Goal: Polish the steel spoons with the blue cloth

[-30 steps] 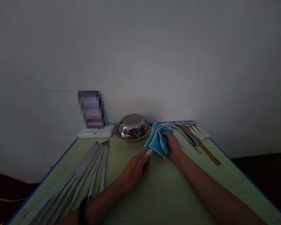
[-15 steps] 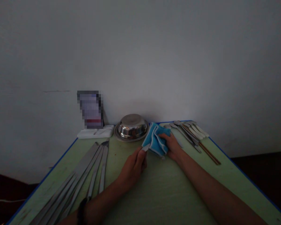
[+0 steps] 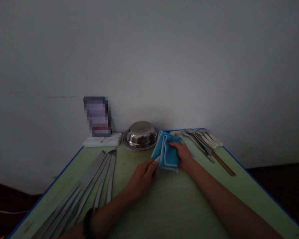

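1. Near the middle of the green bench (image 3: 164, 205), a little toward the far side, the right hand (image 3: 184, 156) has its grip closed on a folded blue cloth (image 3: 167, 153), the fingers curled over its top edge.
2. The left hand (image 3: 142, 177) has its grip closed around a thin utensil (image 3: 156, 160). Only a pale tip shows, touching the near left corner of the cloth. I cannot tell what kind of utensil it is, because the hand hides the rest.
3. If the piece has a sharp edge, the cloth may not cover it fully, and the fingers of the right hand could be cut while pressing on it.
4. The steel bowl (image 3: 141, 135) stands just beside the cloth, on the far left of it. A wide stroke of the cloth could push the bowl against the wall.
5. A group of spoons and chopsticks (image 3: 204, 141) lies just to the right of the right hand. The wrist could sweep them out of order, or toward the right edge of the bench.
6. The long metal blades (image 3: 89, 189) lie near the left forearm, pointing to the near edge. An elbow movement could slide one off the bench.
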A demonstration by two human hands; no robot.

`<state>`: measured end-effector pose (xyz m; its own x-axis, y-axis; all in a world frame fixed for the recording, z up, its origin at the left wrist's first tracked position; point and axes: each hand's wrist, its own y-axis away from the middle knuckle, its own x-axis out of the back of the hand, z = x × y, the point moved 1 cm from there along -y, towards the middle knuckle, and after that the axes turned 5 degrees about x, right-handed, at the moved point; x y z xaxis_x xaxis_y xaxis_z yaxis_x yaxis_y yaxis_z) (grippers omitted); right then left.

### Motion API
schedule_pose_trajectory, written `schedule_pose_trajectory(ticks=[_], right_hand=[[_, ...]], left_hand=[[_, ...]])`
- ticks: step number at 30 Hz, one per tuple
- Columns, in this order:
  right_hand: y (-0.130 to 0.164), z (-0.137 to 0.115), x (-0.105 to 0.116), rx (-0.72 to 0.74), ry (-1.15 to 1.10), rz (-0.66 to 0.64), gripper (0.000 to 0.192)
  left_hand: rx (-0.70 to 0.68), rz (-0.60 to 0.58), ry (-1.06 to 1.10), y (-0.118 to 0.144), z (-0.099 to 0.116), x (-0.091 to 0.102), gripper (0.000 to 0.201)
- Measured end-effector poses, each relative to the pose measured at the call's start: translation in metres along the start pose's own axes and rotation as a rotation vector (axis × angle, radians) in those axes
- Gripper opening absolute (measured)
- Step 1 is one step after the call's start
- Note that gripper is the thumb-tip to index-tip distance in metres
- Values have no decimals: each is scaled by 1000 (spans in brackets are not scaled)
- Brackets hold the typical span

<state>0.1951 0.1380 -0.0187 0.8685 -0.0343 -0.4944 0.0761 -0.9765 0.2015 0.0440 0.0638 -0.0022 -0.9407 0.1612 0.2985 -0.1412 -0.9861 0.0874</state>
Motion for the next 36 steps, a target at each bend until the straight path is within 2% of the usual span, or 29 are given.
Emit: schedule_pose_trajectory(ticks=[5, 9, 16, 22, 31, 36], right_hand=[[-3, 3, -2, 22, -1, 19, 33], [-3, 5, -1, 49, 20, 15, 27], [-1, 1, 4, -6, 68, -68, 9], [2, 6, 4, 19, 104, -99, 16], [-3, 1, 3, -51, 42, 18, 13], [-5, 1, 2, 24, 11, 45, 16]], left_hand=[[4, -67, -39, 1, 2, -1, 32], [11, -77, -25, 0, 1, -1, 34], [34, -37, -3, -1, -1, 0, 37], [31, -6, -10, -2, 1, -1, 37], [-14, -19, -117, -3, -1, 0, 36], [-50, -77, -232, 0, 0, -2, 34]])
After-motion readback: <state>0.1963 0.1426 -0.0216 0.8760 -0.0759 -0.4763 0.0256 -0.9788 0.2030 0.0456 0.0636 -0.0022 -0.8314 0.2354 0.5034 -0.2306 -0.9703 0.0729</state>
